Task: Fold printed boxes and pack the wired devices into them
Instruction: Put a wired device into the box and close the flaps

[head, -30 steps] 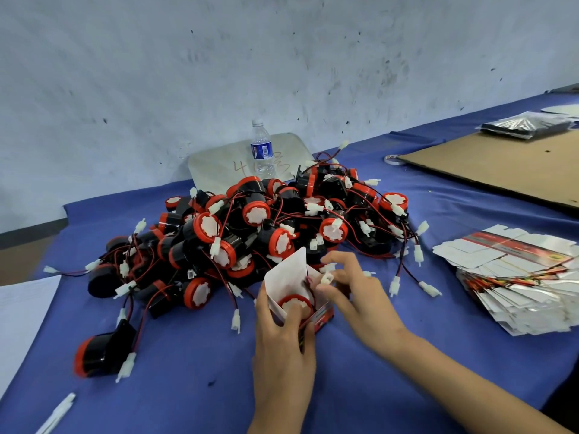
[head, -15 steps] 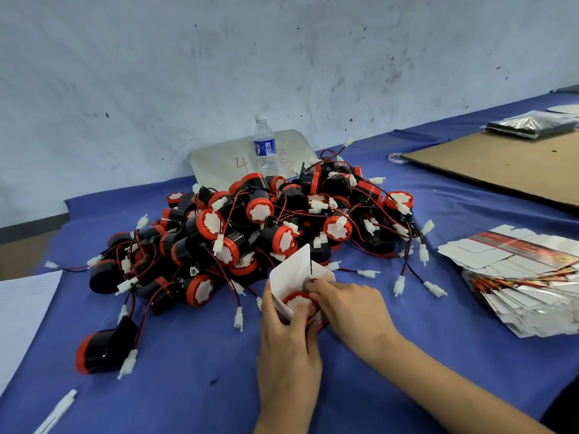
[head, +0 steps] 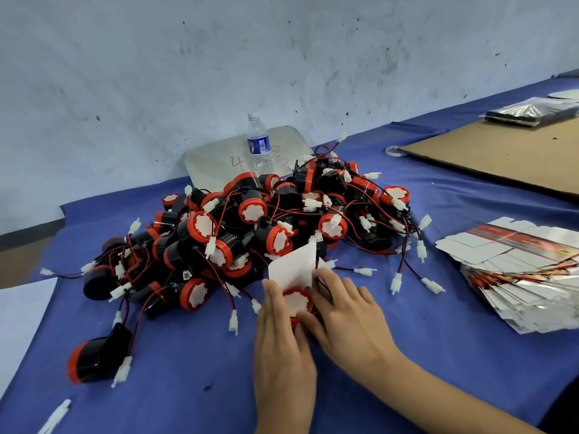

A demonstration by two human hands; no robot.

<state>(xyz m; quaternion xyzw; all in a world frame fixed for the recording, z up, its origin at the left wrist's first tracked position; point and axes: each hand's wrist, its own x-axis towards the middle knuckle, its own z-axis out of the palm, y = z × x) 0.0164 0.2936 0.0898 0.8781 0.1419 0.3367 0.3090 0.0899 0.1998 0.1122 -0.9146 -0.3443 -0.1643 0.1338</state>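
**Item 1 — left hand** (head: 282,355). We note it reaching up from 6 o'clock, back toward us. The fingers lie almost straight toward 12 along the left wall of the printed box (head: 293,269), and the thumb is tucked at the box's lower edge. It holds the box.

**Item 2 — right hand** (head: 347,311). The forearm runs in from 5 o'clock. The fingers are bent over the box's right wall and the thumb lies against the lower rim of the wired device (head: 297,303). It grips the box.

**Item 3 — wired device.** It has a red ring and a white face turned toward us. It sits in the box's open mouth between the two hands, touching both. The box's white flap stands up at its 12 o'clock.

**Item 4 — pile of wired devices** (head: 250,220). We place it on the blue desk (head: 188,371) at 11 to 12 o'clock of the hands, just beyond the flap, with red wires and white connectors tangled through it.

**Item 5 — stack of flat boxes** (head: 517,277). It lies at 3 o'clock, well apart from the hands.

**Item 6 — lone device** (head: 97,358). It lies at 9 o'clock, apart from the pile.

**Item 7 — further items.**
- A water bottle (head: 259,145) stands upright behind the pile.
- A cardboard sheet (head: 501,158) lies at 2 o'clock.
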